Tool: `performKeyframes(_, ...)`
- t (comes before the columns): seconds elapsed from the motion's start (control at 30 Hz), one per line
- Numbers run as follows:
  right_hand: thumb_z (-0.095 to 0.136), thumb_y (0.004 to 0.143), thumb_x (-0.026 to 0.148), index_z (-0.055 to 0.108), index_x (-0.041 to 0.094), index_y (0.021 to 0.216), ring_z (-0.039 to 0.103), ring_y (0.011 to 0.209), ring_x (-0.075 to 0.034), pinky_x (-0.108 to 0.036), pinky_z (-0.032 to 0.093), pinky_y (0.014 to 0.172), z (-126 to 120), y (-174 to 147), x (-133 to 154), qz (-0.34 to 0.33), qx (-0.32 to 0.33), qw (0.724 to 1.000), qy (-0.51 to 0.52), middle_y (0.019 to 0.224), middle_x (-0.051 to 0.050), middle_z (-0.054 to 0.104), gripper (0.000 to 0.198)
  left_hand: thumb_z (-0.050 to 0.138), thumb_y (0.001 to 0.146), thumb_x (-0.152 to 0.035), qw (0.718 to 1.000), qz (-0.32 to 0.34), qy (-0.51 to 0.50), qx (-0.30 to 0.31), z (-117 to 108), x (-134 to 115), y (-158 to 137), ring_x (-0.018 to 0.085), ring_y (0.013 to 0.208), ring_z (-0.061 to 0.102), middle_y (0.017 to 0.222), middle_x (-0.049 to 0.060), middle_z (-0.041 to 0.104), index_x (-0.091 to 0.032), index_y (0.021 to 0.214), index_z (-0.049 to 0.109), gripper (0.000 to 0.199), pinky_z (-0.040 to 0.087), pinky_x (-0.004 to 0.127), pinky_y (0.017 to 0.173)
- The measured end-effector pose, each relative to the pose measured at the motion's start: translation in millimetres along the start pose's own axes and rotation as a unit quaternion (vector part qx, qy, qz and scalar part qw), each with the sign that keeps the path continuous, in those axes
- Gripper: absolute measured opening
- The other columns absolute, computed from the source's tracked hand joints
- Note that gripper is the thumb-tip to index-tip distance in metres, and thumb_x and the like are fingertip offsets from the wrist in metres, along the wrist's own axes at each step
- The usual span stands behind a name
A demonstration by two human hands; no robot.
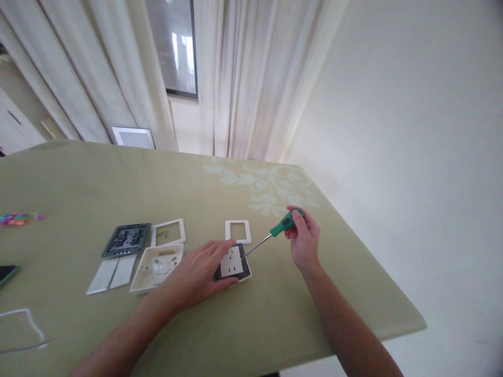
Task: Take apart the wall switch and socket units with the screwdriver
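Note:
A wall socket (pixel 231 262) with a white face and dark surround lies on the table, seated in a white box. My left hand (pixel 200 267) grips its left side, thumb along the near edge and fingers over the far edge. In my right hand (pixel 304 235) is a screwdriver (pixel 283 222) with a green handle, held tilted. Its metal shaft slopes down to the left, and the tip meets the right part of the socket's face. Whether a screw sits under the tip is too small to tell. Just behind the socket lies a white frame (pixel 247 231).
Left of my left hand are an open white back box (pixel 139 280), another white frame (pixel 183 230) with small screws inside it, a dark switch module (pixel 126 240) and two white plates (pixel 101 275). Colourful small pieces (pixel 14 219) lie far left. The table (pixel 314 324) ends near the right wall.

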State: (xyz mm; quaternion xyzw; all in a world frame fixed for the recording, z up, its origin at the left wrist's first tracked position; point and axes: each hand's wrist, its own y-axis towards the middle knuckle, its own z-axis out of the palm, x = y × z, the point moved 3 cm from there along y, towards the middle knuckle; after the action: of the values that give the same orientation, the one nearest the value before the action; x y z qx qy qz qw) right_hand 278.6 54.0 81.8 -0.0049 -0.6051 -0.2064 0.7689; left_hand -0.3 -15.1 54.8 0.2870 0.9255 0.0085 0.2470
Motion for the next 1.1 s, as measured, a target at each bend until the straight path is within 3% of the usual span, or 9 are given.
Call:
performKeyframes(0.2,0.083,0.094,0.051,0.080,0.020,0.113,0.056,0.050,-0.010,-0.021,0.042,0.043,3.9,-12.5,-0.8,-0.039,0.050,0.997,-0.045,0.067,0.003,0.065,0.036,0.080,0.095,-0.048,0.999,-0.022,0.012,0.025,-1.1,-1.9,-2.6,0.038,0.139,0.065,0.155,0.016,0.065,-0.025,0.163,0.042,0.081,0.057,0.057,0.112)
performKeyframes(0.43,0.079,0.100,0.045,0.081,0.023,0.118,0.057,0.054,-0.010,-0.020,0.043,0.043,-2.0,-16.8,6.3,-0.072,0.047,0.994,-0.064,0.075,0.001,0.066,0.029,0.081,0.092,-0.046,0.999,-0.014,0.020,0.021,-0.5,-4.3,-7.0,0.038,0.135,0.067,0.154,0.014,0.066,-0.028,0.162,0.041,0.083,0.059,0.055,0.109)
performKeyframes(0.7,0.078,0.100,0.042,0.081,0.025,0.119,0.057,0.055,-0.011,-0.020,0.045,0.043,-2.4,-20.0,12.1,-0.077,0.040,0.993,-0.086,0.078,0.001,0.066,0.026,0.079,0.091,-0.038,0.999,0.032,0.035,-0.024,-0.4,-6.4,-8.1,0.036,0.123,0.074,0.145,0.013,0.072,-0.028,0.160,0.038,0.081,0.065,0.051,0.099)
performKeyframes(0.83,0.077,0.101,0.041,0.081,0.025,0.120,0.058,0.057,-0.011,-0.021,0.047,0.044,-2.3,-22.2,14.6,-0.087,0.042,0.991,-0.094,0.083,0.000,0.066,0.025,0.080,0.090,-0.039,0.997,0.047,0.056,-0.041,-2.6,-7.0,-9.1,0.037,0.126,0.073,0.146,0.013,0.072,-0.025,0.161,0.039,0.084,0.065,0.051,0.100)
performKeyframes(1.1,0.067,0.104,0.041,0.079,0.027,0.130,0.061,0.070,-0.016,-0.025,0.052,0.050,-6.8,-30.3,20.6,-0.185,0.051,0.971,-0.144,0.100,-0.006,0.066,0.032,0.078,0.092,-0.038,0.986,0.090,0.104,-0.094,-6.1,-11.2,-11.7,0.038,0.126,0.071,0.147,0.017,0.072,-0.016,0.160,0.044,0.079,0.062,0.052,0.105)
